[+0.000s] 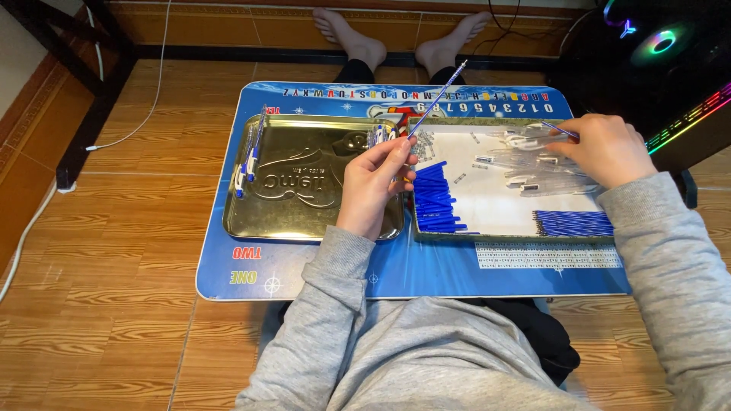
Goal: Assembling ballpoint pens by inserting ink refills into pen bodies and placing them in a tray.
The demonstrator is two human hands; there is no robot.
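The left hand (373,183) has its grip closed narrow around a thin blue pen refill (438,99), pinched between thumb and fingertips at its near end. The refill slants up and to the right, its far tip over the far edge of the blue lap board (320,266), the surface that carries everything here. The hand hovers above the right edge of the gold tin tray (304,221), which lies on the left half of the surface.

The right hand (601,148) reaches into the white tray (495,217) on the right half, fingers curled down among a heap of clear pen barrels (533,171). Its grip is partly closed; a thin blue piece shows at its fingertips, but whether it is actually pinched I cannot tell.

In the white tray, a pile of blue caps (435,202) sits at the left, just beside the left hand, and a bundle of spare refills (572,223) lies at the near right corner. A few finished pens (250,156) rest along the far left edge of the gold tray; the rest of that tray is bare. The two trays sit side by side, almost touching. Wooden floor (114,320) lies open to the left of the surface.
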